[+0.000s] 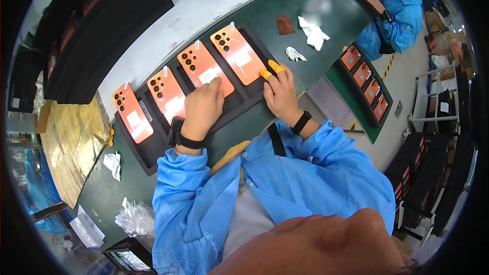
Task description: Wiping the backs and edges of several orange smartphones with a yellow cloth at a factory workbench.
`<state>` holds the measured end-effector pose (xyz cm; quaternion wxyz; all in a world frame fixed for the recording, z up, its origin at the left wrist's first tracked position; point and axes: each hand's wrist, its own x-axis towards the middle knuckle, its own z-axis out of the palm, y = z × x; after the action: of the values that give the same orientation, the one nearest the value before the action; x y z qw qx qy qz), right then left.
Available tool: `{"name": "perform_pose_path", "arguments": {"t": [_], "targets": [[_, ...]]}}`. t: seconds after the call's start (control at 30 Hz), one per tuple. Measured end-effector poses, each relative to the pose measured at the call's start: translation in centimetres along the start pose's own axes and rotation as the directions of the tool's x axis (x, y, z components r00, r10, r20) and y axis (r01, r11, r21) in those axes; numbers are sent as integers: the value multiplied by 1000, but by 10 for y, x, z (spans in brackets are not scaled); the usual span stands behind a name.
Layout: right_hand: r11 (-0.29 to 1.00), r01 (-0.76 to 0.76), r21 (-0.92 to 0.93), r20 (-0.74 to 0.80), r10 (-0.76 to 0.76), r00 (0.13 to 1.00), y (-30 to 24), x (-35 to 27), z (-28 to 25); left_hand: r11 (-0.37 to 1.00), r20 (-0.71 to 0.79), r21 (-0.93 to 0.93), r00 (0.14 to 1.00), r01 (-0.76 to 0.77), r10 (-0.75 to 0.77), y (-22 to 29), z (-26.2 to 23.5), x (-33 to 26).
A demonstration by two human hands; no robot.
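Observation:
A black foam tray (147,155) on the green bench holds several orange phones lying back up in a row. My left hand (202,108) rests on the lower end of the third orange phone (202,67), fingers curled over it. My right hand (279,91), with yellow finger cots on two fingertips, touches the lower right corner of the far orange phone (238,53) at the tray's right edge. Neither hand lifts a phone. Both wrists wear black bands and blue sleeves.
Stacked black trays (97,30) sit beyond a white panel (168,25). White cloths (313,34) and a brown pad (284,24) lie on the bench. A second tray of orange phones (365,82) stands to the right. Another person in blue (400,12) works further along. Crumpled plastic (135,219) lies near my left elbow.

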<state>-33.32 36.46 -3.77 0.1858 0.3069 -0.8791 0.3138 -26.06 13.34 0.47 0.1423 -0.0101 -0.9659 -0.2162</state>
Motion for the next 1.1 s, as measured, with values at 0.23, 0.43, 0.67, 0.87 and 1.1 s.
{"name": "perform_pose_path", "arguments": {"t": [0.23, 0.43, 0.67, 0.87, 1.1], "targets": [[1000, 13, -4, -23, -13, 1000, 0, -1, 1, 1000, 10, -30, 1000, 3, -3, 2, -1, -1], [1000, 2, 2, -68, -2, 998, -1, -1, 4, 1000, 17, 17, 1000, 3, -4, 0, 1, 1], [1000, 15, -3, -89, -15, 996, 0, 0, 7, 999, -20, -34, 1000, -17, 16, -4, 2, -1], [1000, 16, -8, -80, -17, 997, 3, -2, 7, 1000, -15, -20, 1000, -7, 7, -3, 2, -1], [1000, 5, -14, -58, -6, 998, 0, 0, 4, 999, -35, -14, 998, -47, 47, -4, 3, -1]]}}
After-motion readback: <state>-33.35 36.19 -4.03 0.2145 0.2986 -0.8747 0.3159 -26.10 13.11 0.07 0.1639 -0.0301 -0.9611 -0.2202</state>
